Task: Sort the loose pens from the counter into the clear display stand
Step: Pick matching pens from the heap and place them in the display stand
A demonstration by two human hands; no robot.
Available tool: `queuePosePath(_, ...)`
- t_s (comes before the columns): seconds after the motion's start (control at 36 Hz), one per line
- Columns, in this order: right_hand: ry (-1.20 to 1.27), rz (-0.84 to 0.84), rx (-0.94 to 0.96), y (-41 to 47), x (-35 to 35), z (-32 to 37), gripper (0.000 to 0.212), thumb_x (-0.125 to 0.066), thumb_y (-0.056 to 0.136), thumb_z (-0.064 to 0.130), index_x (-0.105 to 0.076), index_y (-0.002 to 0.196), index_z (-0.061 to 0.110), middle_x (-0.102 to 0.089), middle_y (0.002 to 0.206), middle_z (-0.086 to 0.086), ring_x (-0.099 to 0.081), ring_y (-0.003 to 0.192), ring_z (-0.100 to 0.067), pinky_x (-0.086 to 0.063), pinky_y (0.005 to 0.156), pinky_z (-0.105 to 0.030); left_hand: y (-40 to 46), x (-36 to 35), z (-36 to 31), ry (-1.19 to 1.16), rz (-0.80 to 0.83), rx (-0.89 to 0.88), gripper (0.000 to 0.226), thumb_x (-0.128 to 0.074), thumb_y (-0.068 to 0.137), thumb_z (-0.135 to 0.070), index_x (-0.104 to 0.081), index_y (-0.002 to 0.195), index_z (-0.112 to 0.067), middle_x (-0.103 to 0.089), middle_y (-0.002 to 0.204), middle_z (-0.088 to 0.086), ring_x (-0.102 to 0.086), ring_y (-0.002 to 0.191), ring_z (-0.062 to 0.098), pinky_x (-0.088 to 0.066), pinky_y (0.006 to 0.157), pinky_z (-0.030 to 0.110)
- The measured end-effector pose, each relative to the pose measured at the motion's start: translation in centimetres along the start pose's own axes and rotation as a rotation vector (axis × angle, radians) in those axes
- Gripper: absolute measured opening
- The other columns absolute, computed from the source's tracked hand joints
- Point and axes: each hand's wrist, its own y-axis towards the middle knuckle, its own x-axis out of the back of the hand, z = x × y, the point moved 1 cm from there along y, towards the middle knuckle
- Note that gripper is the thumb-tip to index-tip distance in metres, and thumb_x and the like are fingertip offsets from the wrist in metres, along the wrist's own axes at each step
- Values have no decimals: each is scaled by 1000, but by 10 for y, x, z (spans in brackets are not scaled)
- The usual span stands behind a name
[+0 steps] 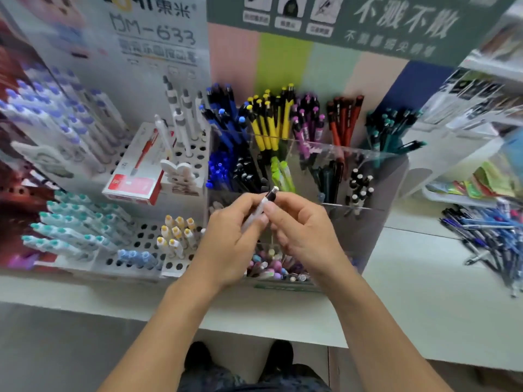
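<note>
Nearest us, our own shoes point(278, 356) show at the bottom edge, partly cut off. Above the counter point(418, 292) our left hand point(226, 239) curls its fingers round the pale barrel of a pen point(263, 206), most of it hidden in the palm. Our right hand point(302, 224) pinches the same pen near its dark, silver-tipped end. Both hands hide the front compartments of the clear display stand point(368, 171). Farther right, the loose pens point(492, 239) lie heaped on the counter, blurred and cut by the edge. Behind, the stand's rear compartments hold blue, yellow, purple, red and teal pens upright.
</note>
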Motion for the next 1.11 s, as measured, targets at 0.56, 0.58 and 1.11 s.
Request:
queuePosePath(0.56,-933,-671,439,-7,145,18,11,-74,92,25,-76,97,15,-66,81,-2,-60,74,-21,-48,69,-34,38,-80,-38,126,97,37,18,-71,93,-18,-71,109,-26,-68,104,-17,-63,90,-2,-50,74,11)
queuePosePath(0.58,-1024,-597,362,-1,144,14,12,-72,93,27,-75,96,15,-67,82,-3,-62,77,-25,-48,69,-37,42,-80,-38,127,82,61,17,-71,93,-19,-71,109,-25,-68,104,-17,-63,91,-4,-51,76,13)
queuePosePath(1.11,-828,-427,315,-10,177,-1,31,-78,89,18,-74,119,15,-64,81,7,-53,67,-5,-47,72,-20,27,-142,-38,22,-104,182,10,-68,94,-17,-68,88,-25,-65,75,-4,-51,62,5,-43,57,15)
